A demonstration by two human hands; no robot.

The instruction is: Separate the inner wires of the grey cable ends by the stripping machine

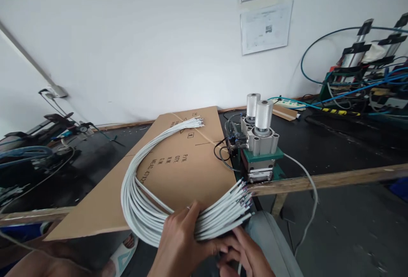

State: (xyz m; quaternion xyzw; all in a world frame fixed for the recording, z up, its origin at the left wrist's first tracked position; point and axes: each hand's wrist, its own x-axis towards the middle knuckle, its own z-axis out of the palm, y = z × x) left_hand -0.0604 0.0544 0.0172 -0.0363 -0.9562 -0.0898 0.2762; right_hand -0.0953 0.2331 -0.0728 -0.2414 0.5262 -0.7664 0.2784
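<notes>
A thick bundle of white cables [137, 209] curves in a loop over a flat cardboard sheet [204, 175]. My left hand [180, 238] is closed round the near part of the bundle, close to its right end. There the cut ends show small dark and coloured wire tips. Below these ends, my right hand [247, 253] has curled fingers, with the index finger against the underside of the bundle. A short piece of white cable shows beneath its fingers, partly hidden. The far end of the bundle lies loose on the cardboard.
A pneumatic press [263, 141] with two knurled metal cylinders stands right of the cardboard at the bench edge. More presses [353, 62] with blue hoses are at the far right. Hoses and a gauge [83, 129] lie left. A sandalled foot [123, 255] shows under the bench.
</notes>
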